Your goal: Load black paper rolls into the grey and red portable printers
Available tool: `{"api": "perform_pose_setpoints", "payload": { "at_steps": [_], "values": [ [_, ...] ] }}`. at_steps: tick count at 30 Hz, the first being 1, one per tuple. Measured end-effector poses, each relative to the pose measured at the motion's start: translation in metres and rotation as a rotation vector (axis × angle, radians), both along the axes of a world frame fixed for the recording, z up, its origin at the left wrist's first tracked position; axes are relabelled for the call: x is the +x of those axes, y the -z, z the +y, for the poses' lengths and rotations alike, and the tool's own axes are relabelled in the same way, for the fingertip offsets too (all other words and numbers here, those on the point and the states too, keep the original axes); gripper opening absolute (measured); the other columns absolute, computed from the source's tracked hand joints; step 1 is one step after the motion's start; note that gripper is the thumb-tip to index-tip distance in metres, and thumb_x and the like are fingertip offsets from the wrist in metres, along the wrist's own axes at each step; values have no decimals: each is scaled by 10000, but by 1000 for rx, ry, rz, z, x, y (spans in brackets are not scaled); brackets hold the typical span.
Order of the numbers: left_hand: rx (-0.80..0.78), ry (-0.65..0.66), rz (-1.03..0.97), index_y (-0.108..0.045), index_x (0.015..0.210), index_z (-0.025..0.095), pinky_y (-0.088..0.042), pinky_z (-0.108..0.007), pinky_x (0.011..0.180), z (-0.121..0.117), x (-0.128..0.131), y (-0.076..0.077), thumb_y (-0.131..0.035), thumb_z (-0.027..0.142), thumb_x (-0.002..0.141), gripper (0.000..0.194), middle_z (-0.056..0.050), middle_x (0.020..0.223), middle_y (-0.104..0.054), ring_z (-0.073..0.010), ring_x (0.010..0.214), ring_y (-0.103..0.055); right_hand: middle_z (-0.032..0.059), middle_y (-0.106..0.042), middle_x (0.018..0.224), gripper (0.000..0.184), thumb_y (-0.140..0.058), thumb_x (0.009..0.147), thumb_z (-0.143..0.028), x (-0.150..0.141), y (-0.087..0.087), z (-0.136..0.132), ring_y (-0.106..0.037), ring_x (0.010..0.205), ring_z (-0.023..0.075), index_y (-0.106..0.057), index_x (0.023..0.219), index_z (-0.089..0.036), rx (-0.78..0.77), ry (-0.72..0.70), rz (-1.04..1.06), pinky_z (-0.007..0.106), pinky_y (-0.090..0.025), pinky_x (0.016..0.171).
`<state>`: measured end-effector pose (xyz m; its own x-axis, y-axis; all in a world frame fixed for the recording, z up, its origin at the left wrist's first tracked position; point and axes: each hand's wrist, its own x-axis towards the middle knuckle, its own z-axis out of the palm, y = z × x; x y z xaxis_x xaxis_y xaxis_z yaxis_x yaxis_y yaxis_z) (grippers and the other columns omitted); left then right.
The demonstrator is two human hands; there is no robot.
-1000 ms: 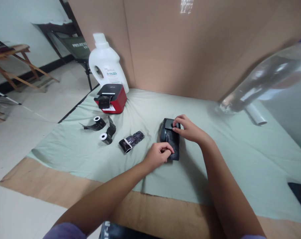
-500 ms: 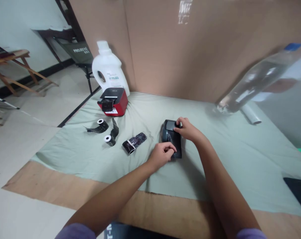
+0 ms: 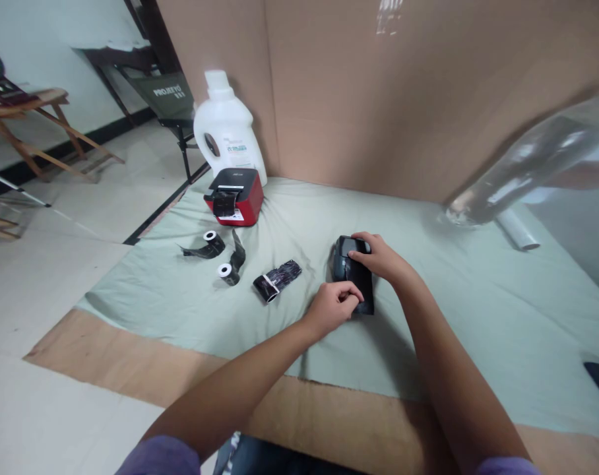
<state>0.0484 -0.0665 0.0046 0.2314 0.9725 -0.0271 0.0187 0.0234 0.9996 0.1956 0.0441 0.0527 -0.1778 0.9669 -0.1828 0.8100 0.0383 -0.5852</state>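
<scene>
A small black handheld device (image 3: 340,265), like a portable printer with a greyish panel at its far end, lies on the green cloth. A glossy black strip (image 3: 359,280) covers its top and reaches past the near end. My right hand (image 3: 386,257) grips the device's far right corner, with the thumb across the panel. My left hand (image 3: 333,307) is closed in a pinch at the strip's near left edge; its fingertips partly hide the contact. Just left lies a black roll (image 3: 266,288) with a crinkled strip unrolled from it.
Two black paper rolls (image 3: 227,273) with white cores lie further left. Behind them stand a red and black printer (image 3: 245,198) and a white jug (image 3: 230,125). At right, a clear plastic bottle (image 3: 522,165) leans near a grey tube (image 3: 520,229). Cardboard (image 3: 359,99) rises behind.
The view has turned slightly left, so everything sits further right. My right thumb and fingers have closed more over the panel. My left hand keeps its pinch at the strip.
</scene>
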Motion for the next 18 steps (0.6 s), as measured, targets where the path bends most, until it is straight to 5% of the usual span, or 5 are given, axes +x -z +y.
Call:
{"api": "perform_pose_setpoints", "payload": {
  "at_steps": [9,18],
  "values": [
    [5,17,0,-698,791,159,-394,-201,517,-1,-2,-1,-543,205,799,162,45,546,-536,-96,495,-513,137,-521,1418,545,-605,941,-337,6,-1,-7,-537,1324,267,-531,1473,-248,9,15,57,412,-374,1184],
    [23,20,-3,-698,815,164,-407,-205,535,1,-2,4,-550,211,809,154,51,559,-529,-97,504,-531,133,-527,1344,487,-625,932,-284,-6,-17,-5,-599,1175,268,-568,1415,-285,-68,43,-25,407,-461,1083]
  ]
}}
